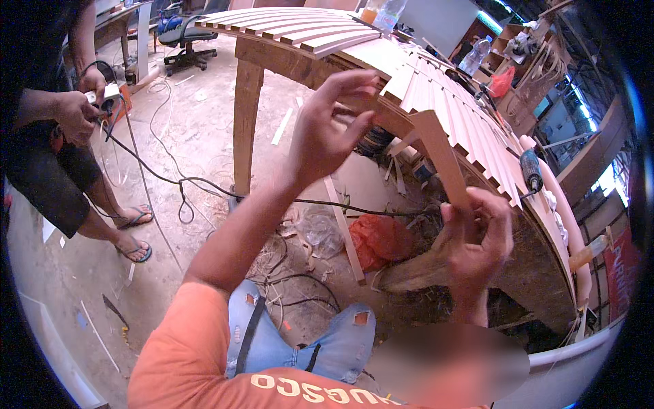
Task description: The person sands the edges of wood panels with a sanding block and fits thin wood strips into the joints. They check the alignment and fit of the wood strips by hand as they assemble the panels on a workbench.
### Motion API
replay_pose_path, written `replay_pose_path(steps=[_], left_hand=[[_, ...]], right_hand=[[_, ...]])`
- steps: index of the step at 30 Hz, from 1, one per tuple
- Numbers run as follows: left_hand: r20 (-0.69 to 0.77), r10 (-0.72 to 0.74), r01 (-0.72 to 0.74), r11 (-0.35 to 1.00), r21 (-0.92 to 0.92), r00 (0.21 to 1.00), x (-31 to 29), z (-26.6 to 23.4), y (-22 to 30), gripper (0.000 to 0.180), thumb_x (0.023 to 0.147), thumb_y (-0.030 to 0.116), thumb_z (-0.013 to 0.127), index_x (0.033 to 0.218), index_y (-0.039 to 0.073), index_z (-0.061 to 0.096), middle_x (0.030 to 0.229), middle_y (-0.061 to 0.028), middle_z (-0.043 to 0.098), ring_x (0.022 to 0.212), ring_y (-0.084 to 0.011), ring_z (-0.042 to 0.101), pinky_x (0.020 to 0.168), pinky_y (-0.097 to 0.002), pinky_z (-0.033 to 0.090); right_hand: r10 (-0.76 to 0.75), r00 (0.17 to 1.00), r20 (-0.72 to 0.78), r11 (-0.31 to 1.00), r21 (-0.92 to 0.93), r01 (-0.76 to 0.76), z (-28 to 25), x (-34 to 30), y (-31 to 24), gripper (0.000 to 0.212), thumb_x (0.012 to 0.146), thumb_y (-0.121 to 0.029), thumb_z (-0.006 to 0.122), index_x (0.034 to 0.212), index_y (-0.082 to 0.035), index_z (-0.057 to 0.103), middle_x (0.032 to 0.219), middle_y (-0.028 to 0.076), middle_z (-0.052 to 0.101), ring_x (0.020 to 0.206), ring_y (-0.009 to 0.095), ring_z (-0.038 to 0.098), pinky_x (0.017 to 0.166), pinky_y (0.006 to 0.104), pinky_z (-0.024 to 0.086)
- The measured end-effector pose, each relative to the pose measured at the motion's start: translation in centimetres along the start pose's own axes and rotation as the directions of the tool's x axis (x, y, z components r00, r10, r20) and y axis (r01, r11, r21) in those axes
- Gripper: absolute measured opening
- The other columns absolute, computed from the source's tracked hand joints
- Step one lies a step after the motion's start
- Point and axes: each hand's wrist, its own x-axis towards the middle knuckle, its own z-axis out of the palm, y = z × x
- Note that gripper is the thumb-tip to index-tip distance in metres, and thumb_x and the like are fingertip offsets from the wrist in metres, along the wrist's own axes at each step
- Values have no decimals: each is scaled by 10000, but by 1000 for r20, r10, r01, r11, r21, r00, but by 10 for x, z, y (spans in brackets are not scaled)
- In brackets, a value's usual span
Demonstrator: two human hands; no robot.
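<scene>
One flat brown strip (441,158), up in the air beside the table (246,129), lower end in the right hand (479,238): thumb and curled fingers clamped on it, upper end free and angled toward the table edge; contact with the edge, cannot tell. Left hand (325,133) raised near the same edge, fingers curved, parted from the thumb, nothing visible between. Handling, my guess: light, fairly stiff, maybe a bit flexy along its length, dry not slippery, thin enough to snap or chip at the corners if bent hard. Best hold: pinch the long edges near the middle, or one hand per end to stop it swinging. Counts: 1 strip in hand; 2 groups of pale slats (286,31) on the table, single slats too crowded to count; 1 blue power tool (530,168) at the table's right side; 3 bottles noted, one with orange contents (370,12), one clear next to it (390,13), one clear further right (475,57); 2 red bags, one on the floor (381,243), one beyond the slats (503,82); 1 office chair (188,41); 1 co-worker, 2 hands (76,117) at a white socket block (105,93), 2 sandals (141,252).
</scene>
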Motion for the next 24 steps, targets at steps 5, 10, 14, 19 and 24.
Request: replay_pose_path(steps=[5, 10, 14, 19, 24], left_hand=[[23, -322, 313, 898, -309, 947, -75, 28, 47, 282, 969, 128, 667, 1209, 8, 582, 1060, -71, 647, 967, -133, 634, 816, -280, 526], [121, -442, 452, 801, -393, 889, -88, 49, 64, 200, 987, 67, 599, 1173, -5, 601, 988, -66, 656, 933, -131, 645, 786, -284, 534], [148, -381, 404, 898, -177, 913, -75, 33, 71, 170, 965, 26, 615, 1135, 21, 625, 944, -78, 670, 894, -141, 668, 780, -308, 545], [474, -208, 77, 957, 280, 855, -52, 12, 85, 266, 851, 41, 682, 1103, 124, 663, 955, -118, 659, 854, -358, 681, 713, -417, 555], [520, -144, -57, 934, 352, 842, -36, 8, 99, 238, 849, 92, 695, 1083, 129, 671, 924, -98, 649, 819, -343, 676, 680, -427, 539]], right_hand=[[576, 784, 231, 652, 449, -611, 27, -29, -22, 257, 851, -100, 803, 993, -41, 597, 868, 83, 644, 779, 156, 633, 722, 313, 516], [486, 828, 279, 707, 432, -560, 41, -41, -32, 246, 852, -107, 790, 970, -31, 589, 830, 84, 642, 744, 176, 639, 717, 326, 517], [324, 944, 58, 905, 271, -327, 21, -31, -34, 406, 839, -182, 823, 1152, -80, 586, 1121, 132, 626, 1003, 253, 621, 822, 349, 527], [-209, 977, 45, 948, -236, 214, -26, -12, -24, 370, 902, -330, 743, 1218, -171, 631, 1226, 82, 603, 1128, 289, 579, 1056, 495, 434], [-252, 899, 358, 886, -289, 364, -31, -2, -17, 259, 927, -222, 615, 1167, -167, 693, 1127, 32, 669, 1002, 207, 644, 1066, 486, 422]])
